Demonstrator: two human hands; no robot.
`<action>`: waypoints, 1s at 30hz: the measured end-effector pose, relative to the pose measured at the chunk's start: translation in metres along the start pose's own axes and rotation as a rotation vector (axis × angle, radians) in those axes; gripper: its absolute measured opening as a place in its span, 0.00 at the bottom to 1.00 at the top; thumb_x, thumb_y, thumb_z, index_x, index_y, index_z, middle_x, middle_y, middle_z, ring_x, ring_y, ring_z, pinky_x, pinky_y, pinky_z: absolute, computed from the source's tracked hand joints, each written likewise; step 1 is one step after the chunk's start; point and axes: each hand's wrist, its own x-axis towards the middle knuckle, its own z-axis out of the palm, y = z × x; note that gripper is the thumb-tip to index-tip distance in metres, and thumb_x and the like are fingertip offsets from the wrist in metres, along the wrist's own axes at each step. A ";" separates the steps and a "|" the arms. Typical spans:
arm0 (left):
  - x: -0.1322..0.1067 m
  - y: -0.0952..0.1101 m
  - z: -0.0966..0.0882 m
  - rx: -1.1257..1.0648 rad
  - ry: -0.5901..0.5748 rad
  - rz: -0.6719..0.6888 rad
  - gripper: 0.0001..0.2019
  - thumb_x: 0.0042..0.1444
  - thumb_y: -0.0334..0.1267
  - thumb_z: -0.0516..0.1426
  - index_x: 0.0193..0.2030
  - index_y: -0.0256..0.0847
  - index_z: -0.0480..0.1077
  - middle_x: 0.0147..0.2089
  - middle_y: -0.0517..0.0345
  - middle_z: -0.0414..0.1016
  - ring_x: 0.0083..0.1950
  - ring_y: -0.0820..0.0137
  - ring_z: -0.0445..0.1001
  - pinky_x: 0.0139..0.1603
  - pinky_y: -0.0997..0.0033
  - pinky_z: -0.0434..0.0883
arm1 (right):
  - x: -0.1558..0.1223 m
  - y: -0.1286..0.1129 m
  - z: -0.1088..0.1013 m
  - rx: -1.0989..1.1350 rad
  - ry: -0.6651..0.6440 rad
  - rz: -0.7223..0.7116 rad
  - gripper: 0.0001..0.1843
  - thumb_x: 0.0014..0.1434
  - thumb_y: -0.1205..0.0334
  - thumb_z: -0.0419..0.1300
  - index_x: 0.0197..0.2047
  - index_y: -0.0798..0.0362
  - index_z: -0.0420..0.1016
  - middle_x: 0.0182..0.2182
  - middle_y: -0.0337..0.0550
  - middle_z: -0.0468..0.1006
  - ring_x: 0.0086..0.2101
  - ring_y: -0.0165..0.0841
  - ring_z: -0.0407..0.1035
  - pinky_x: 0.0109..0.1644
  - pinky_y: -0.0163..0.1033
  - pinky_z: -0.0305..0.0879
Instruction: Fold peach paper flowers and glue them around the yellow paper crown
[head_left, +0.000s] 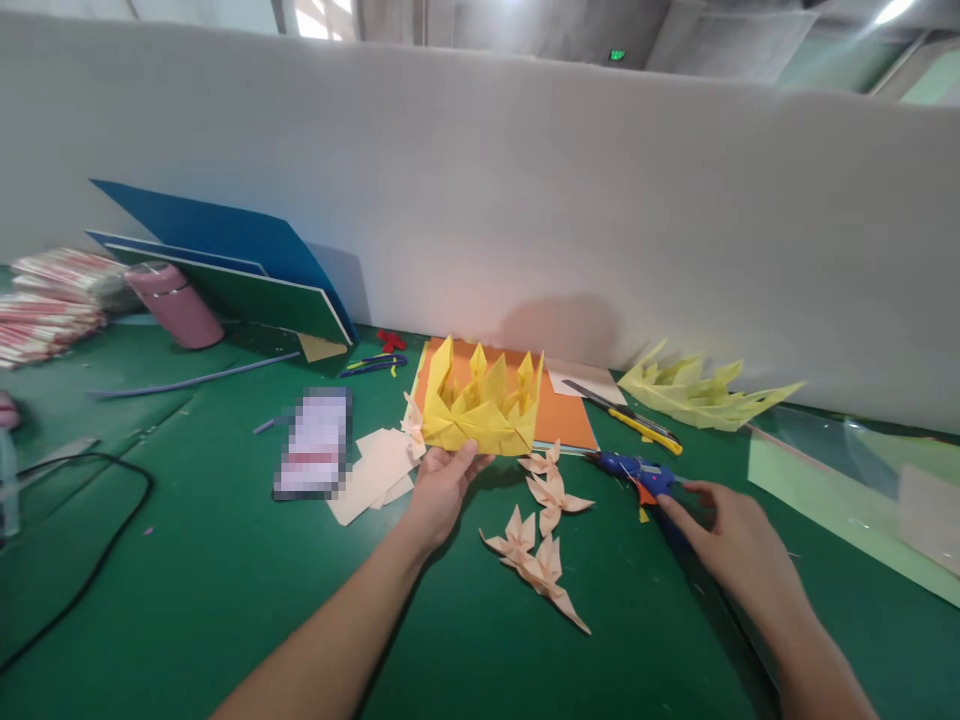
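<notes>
My left hand (442, 490) pinches the lower edge of a yellow folded paper crown shape (481, 405) and holds it just above the green table. My right hand (739, 545) grips the handle of a blue glue gun (637, 472) that lies on the table, its nozzle pointing left toward the yellow paper. Several peach paper flowers (541, 545) lie between my two hands. Orange paper sheets (559, 412) lie under and behind the yellow piece.
A yellow box cutter (637, 420) lies by the orange sheets, another yellow folded piece (694, 395) to its right. A phone (315, 442), cream paper scraps (375, 470), scissors (373, 364), a pink cylinder (176, 305), blue boards (225, 250) and a black cable (90, 560) are at the left.
</notes>
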 end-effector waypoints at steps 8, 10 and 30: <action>-0.010 0.003 0.002 -0.028 -0.270 -0.084 0.24 0.47 0.35 0.64 0.53 0.45 0.69 0.51 0.52 0.76 0.59 0.61 0.68 0.60 0.60 0.64 | -0.012 -0.037 -0.001 -0.074 0.183 -0.234 0.23 0.53 0.41 0.46 0.34 0.52 0.67 0.31 0.53 0.73 0.37 0.46 0.67 0.40 0.50 0.64; -0.012 0.006 0.004 -0.044 -0.324 -0.119 0.27 0.44 0.32 0.65 0.53 0.44 0.68 0.52 0.52 0.75 0.59 0.61 0.67 0.62 0.61 0.62 | -0.010 -0.028 0.001 -0.129 0.182 -0.183 0.24 0.53 0.41 0.45 0.35 0.54 0.68 0.32 0.56 0.74 0.38 0.49 0.68 0.41 0.52 0.64; -0.004 0.004 0.007 -0.036 -0.059 0.031 0.28 0.41 0.34 0.67 0.52 0.43 0.68 0.50 0.50 0.77 0.55 0.59 0.72 0.55 0.57 0.70 | -0.024 -0.048 -0.010 0.903 -0.442 0.178 0.11 0.45 0.54 0.58 0.25 0.53 0.69 0.21 0.41 0.74 0.19 0.31 0.66 0.22 0.37 0.63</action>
